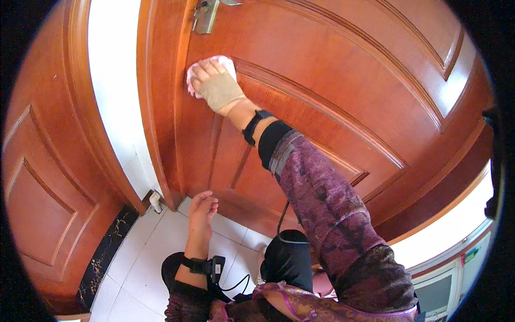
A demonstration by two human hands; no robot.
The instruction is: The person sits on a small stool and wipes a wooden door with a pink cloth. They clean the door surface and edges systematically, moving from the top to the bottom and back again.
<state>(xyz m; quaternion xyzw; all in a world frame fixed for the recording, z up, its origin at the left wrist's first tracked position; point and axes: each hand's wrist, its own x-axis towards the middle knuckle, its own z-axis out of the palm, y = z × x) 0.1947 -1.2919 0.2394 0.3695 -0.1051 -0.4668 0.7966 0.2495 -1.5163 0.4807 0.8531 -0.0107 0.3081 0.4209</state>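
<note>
My right hand [217,84], in a beige fingerless glove or wrap, presses a pink and white cloth [228,64] flat against a reddish-brown wooden door [305,80]. The cloth lies near the door's left edge, below the metal door handle plate [206,17]. Lower down, my left hand [204,203] hangs in front of the bottom of the door with its fingers loosely curled; nothing shows in it. Both wrists carry black straps, and a small black device [217,269] sits at the left one.
A second wooden door [40,193] stands at the left, past a strip of white wall [114,72]. A white pipe fitting [155,201] stands at the foot of the wall. White tiles [149,249] cover the floor, with a black marbled threshold [106,257]. A white-framed cabinet or window [436,290] is at lower right.
</note>
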